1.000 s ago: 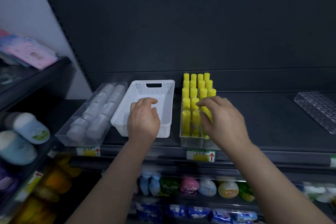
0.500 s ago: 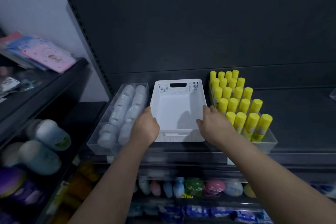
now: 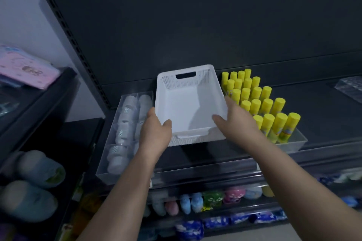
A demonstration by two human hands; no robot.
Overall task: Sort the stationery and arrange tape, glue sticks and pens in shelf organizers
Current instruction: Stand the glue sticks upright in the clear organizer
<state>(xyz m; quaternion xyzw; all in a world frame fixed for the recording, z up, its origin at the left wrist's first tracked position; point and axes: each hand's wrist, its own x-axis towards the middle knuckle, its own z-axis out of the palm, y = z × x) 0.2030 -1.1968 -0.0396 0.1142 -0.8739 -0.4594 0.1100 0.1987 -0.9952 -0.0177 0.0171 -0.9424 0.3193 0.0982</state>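
Store shelf, mid-sort: a person's left hand (image 3: 156,133) and right hand (image 3: 238,121) clamp the near corners of an empty white perforated plastic basket (image 3: 186,103), thumbs hooked over its rim. The basket lies dead ahead, its long axis running away toward the dark back panel (image 3: 215,35), with neither hand clearly nearer. Pale tape rolls (image 3: 122,133) flank the basket's left and upright yellow glue sticks (image 3: 264,103) its right.

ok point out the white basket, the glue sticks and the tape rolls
white basket (image 3: 188,107), head view, bare inside floor
glue sticks (image 3: 257,94), head view, yellow cap mid-pack
tape rolls (image 3: 121,133), head view, side of one roll
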